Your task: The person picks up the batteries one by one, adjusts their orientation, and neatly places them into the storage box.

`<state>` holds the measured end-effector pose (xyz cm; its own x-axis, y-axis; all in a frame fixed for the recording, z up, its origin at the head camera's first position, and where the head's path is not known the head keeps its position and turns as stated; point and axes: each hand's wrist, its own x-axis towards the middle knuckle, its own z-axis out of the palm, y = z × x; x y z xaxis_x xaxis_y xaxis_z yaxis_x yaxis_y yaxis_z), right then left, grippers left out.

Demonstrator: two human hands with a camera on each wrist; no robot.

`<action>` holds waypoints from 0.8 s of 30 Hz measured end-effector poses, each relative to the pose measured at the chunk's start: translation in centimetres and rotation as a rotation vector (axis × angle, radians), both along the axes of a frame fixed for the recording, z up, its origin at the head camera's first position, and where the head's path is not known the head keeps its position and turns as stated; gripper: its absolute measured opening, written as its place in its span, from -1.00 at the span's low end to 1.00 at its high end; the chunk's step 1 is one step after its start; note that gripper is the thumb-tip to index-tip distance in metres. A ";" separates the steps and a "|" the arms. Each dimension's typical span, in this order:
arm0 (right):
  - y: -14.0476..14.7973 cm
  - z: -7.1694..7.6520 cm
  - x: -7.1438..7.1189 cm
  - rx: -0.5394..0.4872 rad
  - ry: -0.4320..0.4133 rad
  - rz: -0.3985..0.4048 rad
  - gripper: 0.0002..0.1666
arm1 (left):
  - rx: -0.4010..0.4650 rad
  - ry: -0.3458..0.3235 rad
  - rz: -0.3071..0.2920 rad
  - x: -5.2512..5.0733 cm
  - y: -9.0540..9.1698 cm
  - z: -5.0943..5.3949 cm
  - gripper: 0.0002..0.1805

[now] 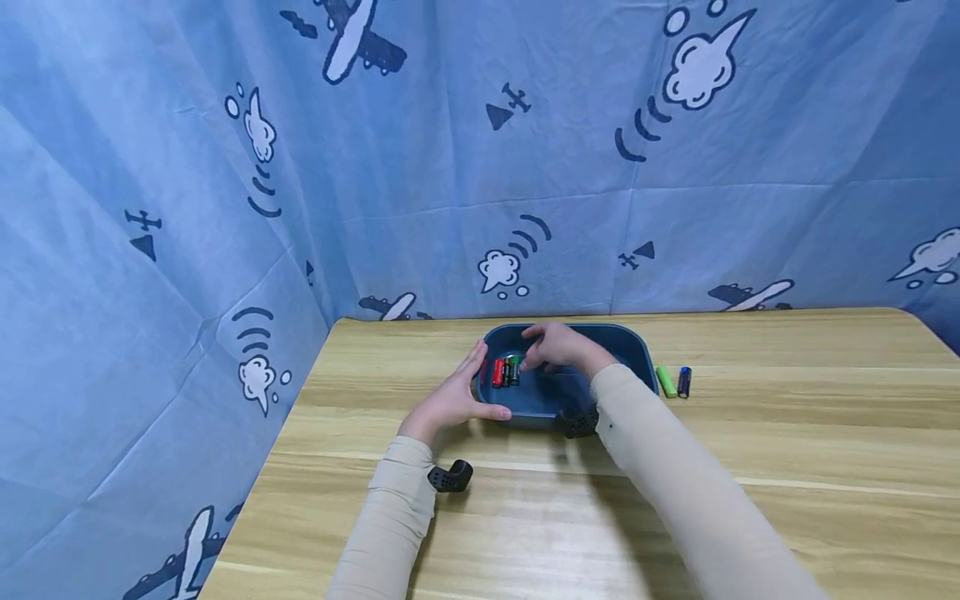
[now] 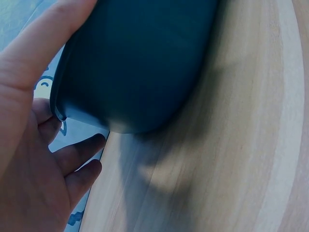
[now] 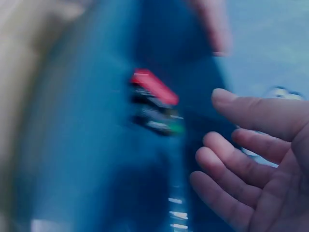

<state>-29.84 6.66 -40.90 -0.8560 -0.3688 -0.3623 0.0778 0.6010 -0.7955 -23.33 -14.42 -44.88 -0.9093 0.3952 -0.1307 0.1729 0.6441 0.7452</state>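
A dark blue rectangular bin (image 1: 536, 402) with rounded corners stands at the table's far edge. My left hand (image 1: 453, 398) holds its left end, thumb along the front and fingers round the side; the bin's wall (image 2: 135, 67) fills much of the left wrist view. Inside at the left lie several batteries: a red battery (image 1: 498, 372), a black battery (image 1: 506, 372) and a battery with a green end (image 1: 515, 371). My right hand (image 1: 558, 346) hovers over the bin beside them. In the right wrist view its fingers (image 3: 231, 191) are loosely bent, with nothing between them.
To the right of the bin, a light green battery (image 1: 666, 382) and a dark blue battery (image 1: 684, 382) lie side by side on the wooden table (image 1: 810, 433). A blue patterned curtain (image 1: 450, 167) hangs directly behind the table.
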 end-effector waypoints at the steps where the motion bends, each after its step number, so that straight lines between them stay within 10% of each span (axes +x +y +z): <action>1: 0.6 0.7 -0.1 -0.013 0.017 -0.008 -0.26 | -0.002 0.002 0.002 0.0 0.0 0.0 0.24; 10: 10.3 4.5 0.0 0.024 0.266 -0.129 -0.48 | -0.009 0.004 0.004 0.1 0.1 -0.1 0.30; 24: 22.2 -2.8 3.4 0.159 0.151 -0.181 -0.17 | -0.001 0.007 0.004 0.0 -0.1 -0.2 0.31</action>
<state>-26.49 28.84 -43.66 -0.9515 -0.1538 -0.2664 0.0828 0.7060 -0.7034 -23.30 -14.53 -45.04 -0.9119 0.3910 -0.1245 0.1754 0.6458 0.7431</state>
